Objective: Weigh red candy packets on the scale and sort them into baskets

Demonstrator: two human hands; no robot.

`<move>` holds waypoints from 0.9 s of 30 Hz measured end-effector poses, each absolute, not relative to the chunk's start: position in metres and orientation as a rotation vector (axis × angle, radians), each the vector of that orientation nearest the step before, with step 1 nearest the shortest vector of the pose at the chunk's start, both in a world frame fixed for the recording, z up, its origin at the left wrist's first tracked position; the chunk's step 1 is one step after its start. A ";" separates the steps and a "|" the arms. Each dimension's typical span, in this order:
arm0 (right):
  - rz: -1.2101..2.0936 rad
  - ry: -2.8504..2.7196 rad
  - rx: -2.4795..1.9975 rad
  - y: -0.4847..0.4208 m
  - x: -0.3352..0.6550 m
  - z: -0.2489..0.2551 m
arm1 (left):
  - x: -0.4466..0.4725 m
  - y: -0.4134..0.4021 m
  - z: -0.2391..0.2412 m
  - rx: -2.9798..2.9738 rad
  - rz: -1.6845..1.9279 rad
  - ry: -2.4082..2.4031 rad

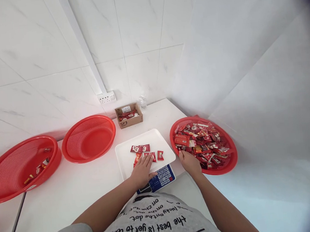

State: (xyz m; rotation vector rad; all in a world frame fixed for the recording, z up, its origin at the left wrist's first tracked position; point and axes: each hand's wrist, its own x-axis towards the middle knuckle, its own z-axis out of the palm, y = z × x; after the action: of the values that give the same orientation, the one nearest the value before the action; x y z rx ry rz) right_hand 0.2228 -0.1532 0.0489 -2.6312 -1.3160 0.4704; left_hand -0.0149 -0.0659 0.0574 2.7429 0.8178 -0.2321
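My left hand [142, 171] lies over the white tray [126, 164] of a weighing scale, its fingers stretched out and touching small red snack packets. Beside its fingertips are two dark red packets [140, 148] in a row and a small red packet [160, 155]. An orange-red packet [137, 157] is partly hidden under the hand. My right hand [190, 163] is closed at the near left rim of a red mesh basket [234, 156]. Most of its fingers are hidden. Many mixed red packets [202, 141] fill that basket.
Below the tray shows the scale's blue keypad [163, 176]. Left of it stand a red basket [89, 135] and another red basket [15, 155] with a few packets. A small cardboard box [130, 122] with packets and a clear plastic container [142, 102] sit near the wall.
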 end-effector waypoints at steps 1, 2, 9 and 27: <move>0.468 -1.317 -2.633 -0.153 0.223 0.048 | -0.016 -0.066 0.055 2.752 -0.229 0.819; 0.467 -1.318 -2.635 -0.153 0.224 0.048 | -0.016 -0.066 0.052 2.764 -0.220 0.820; 0.451 -1.317 -2.625 -0.153 0.223 0.047 | -0.014 -0.066 0.043 2.788 -0.171 0.808; 0.459 -1.327 -2.651 -0.153 0.222 0.051 | -0.075 -0.052 0.068 2.438 0.150 1.200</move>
State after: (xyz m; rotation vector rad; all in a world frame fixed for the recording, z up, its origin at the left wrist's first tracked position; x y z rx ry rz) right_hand 0.2221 -0.1528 0.0512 -2.6514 -1.3270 0.4594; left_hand -0.0745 -0.0523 0.0675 2.4377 1.1999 0.1500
